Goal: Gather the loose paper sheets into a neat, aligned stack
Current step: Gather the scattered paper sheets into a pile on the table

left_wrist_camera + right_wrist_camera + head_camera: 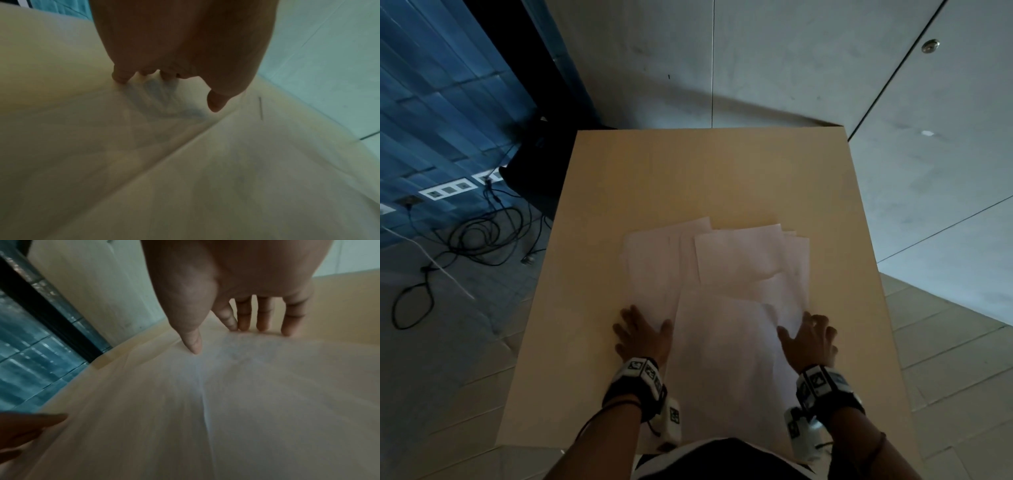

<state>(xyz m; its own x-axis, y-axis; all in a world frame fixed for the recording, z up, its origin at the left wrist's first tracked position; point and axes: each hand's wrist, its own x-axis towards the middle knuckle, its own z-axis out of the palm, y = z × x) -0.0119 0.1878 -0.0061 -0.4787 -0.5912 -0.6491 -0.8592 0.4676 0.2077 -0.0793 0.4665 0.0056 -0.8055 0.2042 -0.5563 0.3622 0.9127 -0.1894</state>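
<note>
Several white paper sheets (736, 270) lie fanned and overlapping on a tan wooden table (688, 171). The nearest sheet (726, 359) reaches toward the table's front edge. My left hand (642, 334) lies flat with spread fingers on the left sheets' near edge. In the left wrist view its fingertips (121, 78) press down on the surface. My right hand (811, 337) rests open on the right side of the pile; its fingers (265, 316) and thumb touch the paper (257, 386). Neither hand grips a sheet.
The table's far half is bare wood. Black cables (472, 236) and floor sockets (448, 190) lie on the floor to the left. Grey wall panels (791, 61) stand behind the table, and tiled floor (945, 359) is on the right.
</note>
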